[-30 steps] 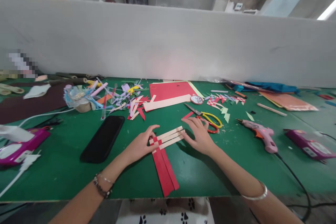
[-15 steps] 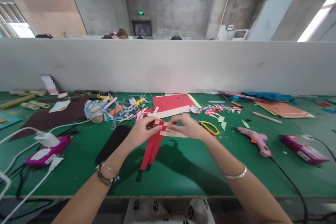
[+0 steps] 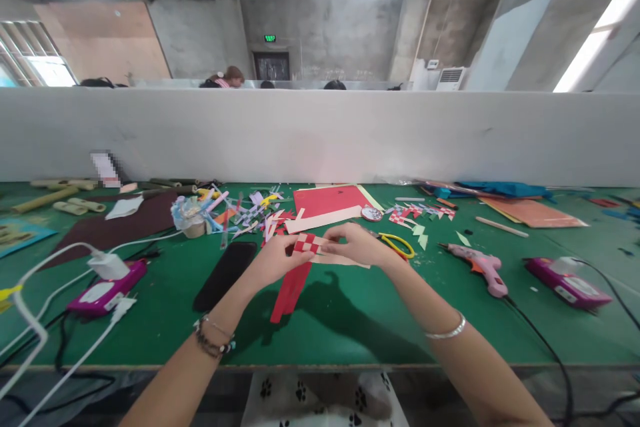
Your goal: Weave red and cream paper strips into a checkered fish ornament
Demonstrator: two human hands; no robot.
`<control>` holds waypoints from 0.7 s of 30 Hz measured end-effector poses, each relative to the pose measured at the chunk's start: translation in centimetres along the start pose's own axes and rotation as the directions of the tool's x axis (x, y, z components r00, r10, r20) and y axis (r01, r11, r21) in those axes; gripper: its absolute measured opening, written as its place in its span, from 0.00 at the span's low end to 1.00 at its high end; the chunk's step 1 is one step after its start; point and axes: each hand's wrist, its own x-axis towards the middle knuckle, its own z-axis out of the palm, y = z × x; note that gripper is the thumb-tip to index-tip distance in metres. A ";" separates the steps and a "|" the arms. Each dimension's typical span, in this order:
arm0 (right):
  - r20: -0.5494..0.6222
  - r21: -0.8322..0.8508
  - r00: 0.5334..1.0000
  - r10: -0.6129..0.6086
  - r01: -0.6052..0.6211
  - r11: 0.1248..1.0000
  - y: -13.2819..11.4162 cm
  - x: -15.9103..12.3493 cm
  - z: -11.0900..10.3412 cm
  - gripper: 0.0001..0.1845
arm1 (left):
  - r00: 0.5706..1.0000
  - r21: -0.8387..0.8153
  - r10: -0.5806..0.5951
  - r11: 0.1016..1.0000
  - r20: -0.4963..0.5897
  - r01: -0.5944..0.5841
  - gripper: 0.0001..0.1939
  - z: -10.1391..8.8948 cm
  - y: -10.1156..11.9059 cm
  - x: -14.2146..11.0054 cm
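Note:
A woven piece of red and cream paper strips is held up over the table, its checkered part between my two hands. My left hand pinches the checkered part from the left, with thumb and fingers closed on it. From the right, my right hand grips the weave where the cream strips run out under its fingers. Red strip ends hang down toward me below my left hand. Parts of the weave are hidden by my fingers.
Yellow-handled scissors lie just beyond my right hand. A black phone is left of my left hand. To the right are a pink glue gun and a purple power strip. Red paper sheets and paper scraps lie behind.
Both hands have lifted the woven strips off the table and turned them, so the red ends hang down to the left. My right hand has moved in and closed on the weave. The view has tilted up.

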 end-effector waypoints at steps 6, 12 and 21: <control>0.059 0.051 0.998 -0.010 0.007 0.999 0.5 0.0 0.0 0.15 | 1.000 -0.029 -0.015 0.999 0.019 0.016 0.18 0.0 -0.6 0.0; 0.117 0.110 0.993 0.034 -0.047 0.993 2.4 0.1 0.2 0.17 | 0.994 -0.077 -0.032 0.996 0.107 0.040 0.18 0.1 -2.2 0.7; 0.158 0.071 0.987 0.031 -0.043 0.997 4.2 1.3 2.0 0.17 | 0.984 -0.107 -0.035 0.993 0.175 0.055 0.21 2.1 -4.8 3.3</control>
